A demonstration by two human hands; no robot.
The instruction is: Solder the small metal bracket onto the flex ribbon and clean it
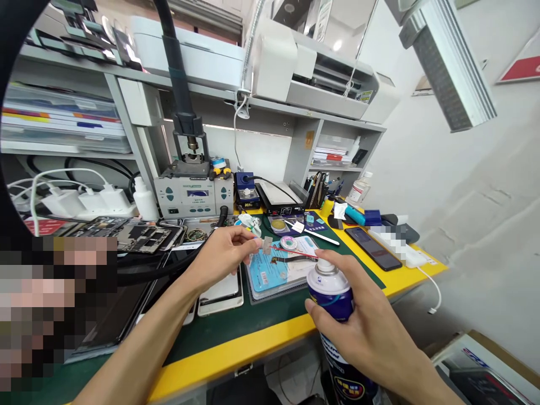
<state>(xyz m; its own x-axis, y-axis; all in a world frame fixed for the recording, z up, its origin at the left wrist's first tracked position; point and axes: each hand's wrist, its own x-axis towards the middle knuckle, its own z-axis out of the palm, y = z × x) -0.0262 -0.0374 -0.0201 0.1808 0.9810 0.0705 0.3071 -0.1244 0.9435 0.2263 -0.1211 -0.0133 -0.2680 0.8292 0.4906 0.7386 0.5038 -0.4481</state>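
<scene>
My left hand [230, 250] pinches a small greyish flat piece [267, 245] between thumb and fingertips, above the bench. Wrapped in my right hand [363, 304] is a dark blue spray can [331, 301] with a white top, held near the bench's front edge, index finger on the nozzle. A thin red straw [293, 251] runs from the nozzle towards the small piece. Below lies a blue and white packaged card [270, 273], with a dark flex cable [295, 259] and a round solder spool [288, 242] on it.
A grey rework station [196, 194] stands at the back. Disassembled tablets and boards [147, 239] lie on the left. A black smartphone [373, 248] and a white power strip [399, 246] are at the right. The bench has a yellow front edge [236, 350].
</scene>
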